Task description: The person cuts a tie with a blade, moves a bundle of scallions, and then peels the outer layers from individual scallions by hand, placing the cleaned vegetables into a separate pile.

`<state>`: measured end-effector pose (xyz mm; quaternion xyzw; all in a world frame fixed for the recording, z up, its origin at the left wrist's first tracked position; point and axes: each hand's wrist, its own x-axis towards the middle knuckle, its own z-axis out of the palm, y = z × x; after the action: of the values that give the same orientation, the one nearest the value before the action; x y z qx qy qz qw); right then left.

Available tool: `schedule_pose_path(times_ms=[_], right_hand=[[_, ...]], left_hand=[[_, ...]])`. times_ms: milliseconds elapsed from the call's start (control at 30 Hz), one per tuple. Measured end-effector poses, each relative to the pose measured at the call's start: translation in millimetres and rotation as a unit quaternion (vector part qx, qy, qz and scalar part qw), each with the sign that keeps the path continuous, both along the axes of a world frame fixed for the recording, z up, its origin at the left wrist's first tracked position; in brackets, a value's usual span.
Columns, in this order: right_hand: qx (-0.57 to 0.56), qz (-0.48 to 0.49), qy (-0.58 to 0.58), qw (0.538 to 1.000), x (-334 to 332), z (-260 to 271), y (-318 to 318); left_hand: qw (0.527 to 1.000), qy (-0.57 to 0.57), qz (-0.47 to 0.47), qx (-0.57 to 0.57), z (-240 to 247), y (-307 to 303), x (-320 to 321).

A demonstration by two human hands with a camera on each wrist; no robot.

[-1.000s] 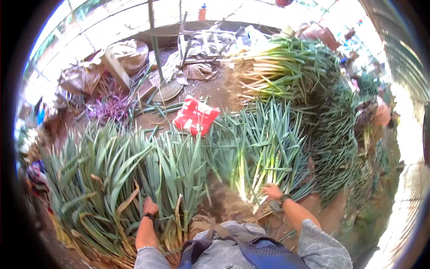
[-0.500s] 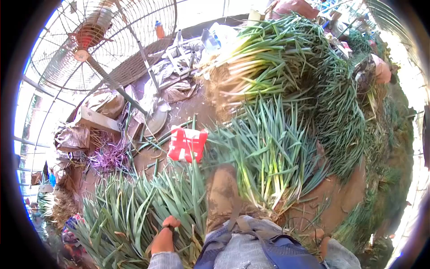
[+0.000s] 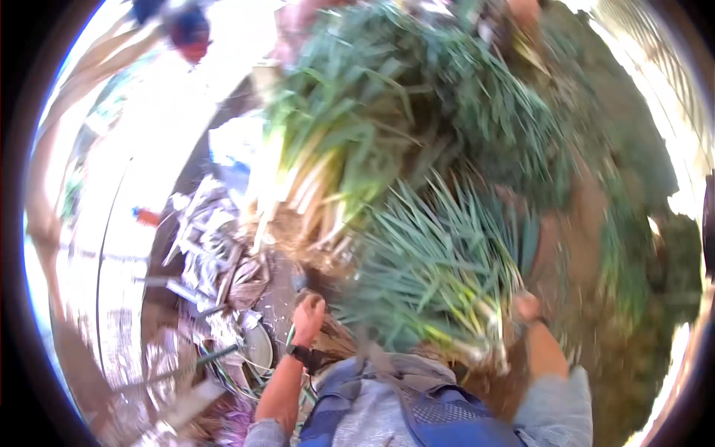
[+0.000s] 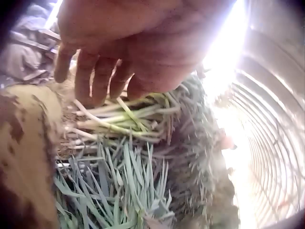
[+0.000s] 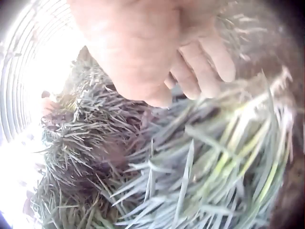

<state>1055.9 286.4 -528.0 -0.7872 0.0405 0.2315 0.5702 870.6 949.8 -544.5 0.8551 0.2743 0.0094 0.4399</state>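
Blurred by motion, a pile of green onions (image 3: 447, 253) lies in front of the person, pale root ends toward the lower right. My right hand (image 3: 527, 305) is at the right side of this pile, near the white stalk ends. In the right wrist view its fingers (image 5: 195, 71) hang loosely bent over the leaves, holding nothing. My left hand (image 3: 308, 319) is left of the pile, beside a muddy boot. The left wrist view shows its loosely bent fingers (image 4: 97, 78) with nothing in them.
A larger stack of long onions (image 3: 350, 141) with roots facing left lies farther ahead. Beyond it on the right is another leafy heap (image 3: 499, 127). Crumpled sacking and slats (image 3: 216, 246) lie at the left, with a round lid (image 3: 258, 349). Bare soil (image 3: 558, 261) shows on the right.
The head view has swung to the right; the leafy pile at the left and the red-and-white bag have left it. My left hand has come away from that leafy pile. My right hand is back beside the stalks.
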Motion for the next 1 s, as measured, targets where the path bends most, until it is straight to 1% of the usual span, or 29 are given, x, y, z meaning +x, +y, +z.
schedule_pose_path(times_ms=[33, 67, 100, 133, 167, 200, 233, 267, 300, 333, 400, 433, 467, 533, 567, 600, 633, 667, 700, 733, 767, 800, 833, 867, 900, 933, 967, 1000], right_hand=[[-0.441, 0.056, 0.016, 0.896, -1, -19, 62], [-0.294, 0.037, 0.144, 0.944, -7, -3, 128], [-0.168, -0.003, 0.279, 0.945, -13, 20, 199], [-0.131, 0.057, 0.178, 0.974, -40, -37, 203], [-0.140, 0.026, 0.253, 0.957, -66, -30, 234], [-0.146, 0.002, 0.312, 0.939, -61, -25, 275], [-0.138, -0.003, 0.330, 0.934, -66, -48, 288], [-0.109, -0.004, 0.348, 0.931, -87, -69, 294], [-0.078, -0.007, 0.368, 0.927, -116, -89, 296], [-0.072, -0.010, 0.388, 0.919, -134, -105, 297], [-0.074, 0.023, 0.438, 0.896, -167, -154, 293], [-0.142, 0.117, 0.338, 0.923, -195, -191, 285], [-0.128, 0.107, 0.357, 0.919, -210, -201, 286], [-0.156, 0.142, 0.364, 0.907, -234, -214, 292], [-0.164, 0.168, 0.369, 0.899, -223, -200, 303], [-0.153, 0.163, 0.381, 0.897, -241, -225, 308], [-0.108, 0.146, 0.362, 0.914, -271, -254, 316], [-0.063, 0.126, 0.343, 0.929, -289, -266, 326], [-0.026, 0.028, 0.416, 0.908, -305, -277, 332], [-0.018, 0.022, 0.426, 0.904, -332, -298, 343], [-0.073, -0.055, 0.393, 0.915, -371, -324, 359], [-0.131, -0.131, 0.358, 0.915, -399, -340, 371], [-0.086, -0.169, 0.390, 0.901, -408, -348, 377], [-0.045, -0.209, 0.419, 0.882, -415, -354, 383], [0.064, -0.281, 0.460, 0.840, -422, -355, 390], [0.157, -0.288, 0.485, 0.810, -427, -357, 392], [0.243, -0.291, 0.514, 0.770, -435, -361, 395], [0.247, -0.292, 0.516, 0.767, -443, -360, 404]], left_hand=[[0.994, 0.053, -0.044, -0.088, 12, 3, 18], [0.978, 0.100, -0.075, -0.167, 21, 9, 47], [0.969, 0.100, -0.122, -0.188, -25, 20, 53], [0.964, 0.129, -0.134, -0.192, -25, 20, 57], [0.960, 0.139, -0.196, -0.145, -20, 17, 64], [0.953, 0.133, -0.257, -0.093, -26, 17, 84], [0.951, 0.104, -0.282, -0.072, -41, 19, 96], [0.947, 0.083, -0.306, -0.058, -57, 19, 92], [0.942, 0.129, -0.302, -0.065, -66, 14, 92], [0.939, 0.165, -0.295, -0.069, -73, 9, 102], [0.939, 0.148, -0.306, -0.046, -101, -3, 108], [0.943, 0.146, -0.295, -0.049, -112, -13, 111], [0.936, 0.167, -0.308, -0.046, -120, -26, 113], [0.943, 0.244, -0.173, -0.147, -141, -52, 114], [0.936, 0.257, -0.176, -0.166, -154, -60, 111], [0.931, 0.271, -0.182, -0.161, -169, -68, 108], [0.923, 0.274, -0.218, -0.160, -184, -74, 101], [0.912, 0.278, -0.255, -0.160, -194, -81, 94], [0.900, 0.311, -0.268, -0.148, -204, -86, 86], [0.895, 0.323, -0.273, -0.144, -217, -88, 75], [0.875, 0.320, -0.340, -0.129, -228, -88, 63], [0.849, 0.316, -0.407, -0.116, -238, -88, 51], [0.809, 0.380, -0.437, -0.098, -250, -86, 39], [0.803, 0.390, -0.440, -0.096, -258, -81, 27], [0.757, 0.353, -0.550, 0.004, -263, -78, 15], [0.692, 0.303, -0.648, 0.103, -273, -73, 3], [0.644, 0.399, -0.645, 0.094, -283, -67, -3], [0.641, 0.403, -0.646, 0.096, -290, -64, -12]])
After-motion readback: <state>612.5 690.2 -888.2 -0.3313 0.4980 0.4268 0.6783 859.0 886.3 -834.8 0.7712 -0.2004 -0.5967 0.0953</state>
